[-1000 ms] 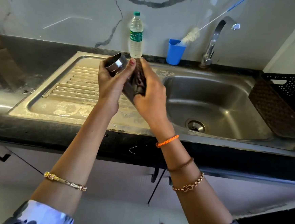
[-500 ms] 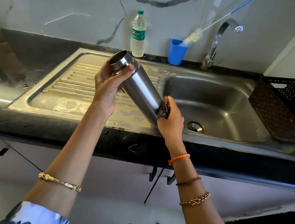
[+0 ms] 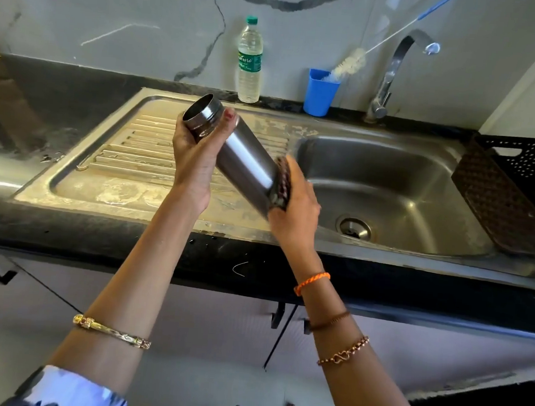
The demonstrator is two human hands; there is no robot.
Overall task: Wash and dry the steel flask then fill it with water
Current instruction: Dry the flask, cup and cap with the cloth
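Sink unit [image 3: 151, 193], steel, with ribbed drainboard on one side and basin on the other, is sitting in a dark counter [image 3: 60, 96]. Person is standing at its front edge, both arms reaching over it.

Steel flask [image 3: 247, 156] is being held in the air above the junction of drainboard and basin, tilted, open mouth pointing up and away toward the drainboard side, base lowest. No cap visible on it.

Left hand [image 3: 196, 152] is gripping the neck end, thumb and fingers curled round the collar. Right hand [image 3: 295, 205] is wrapping a dark textured pad or cloth [image 3: 282, 181] round the base end, fingers closed over it; which of the two it is cannot be told.

Judgement: rubbing or wiping of the outer wall is the step in hand. To do it well, the left hand should be holding the neck firm and turning the flask while the right is working full-length strokes, so no strip is missed; keeping it over the basin catches drips.

Around: dark perforated basket [image 3: 513, 190] at the basin's far side; tap [image 3: 395, 68], no water running; plastic water bottle [image 3: 250, 60] at the wall; blue cup [image 3: 320, 93] holding a bottle brush [image 3: 347, 65]. Nothing is blocking the hands.
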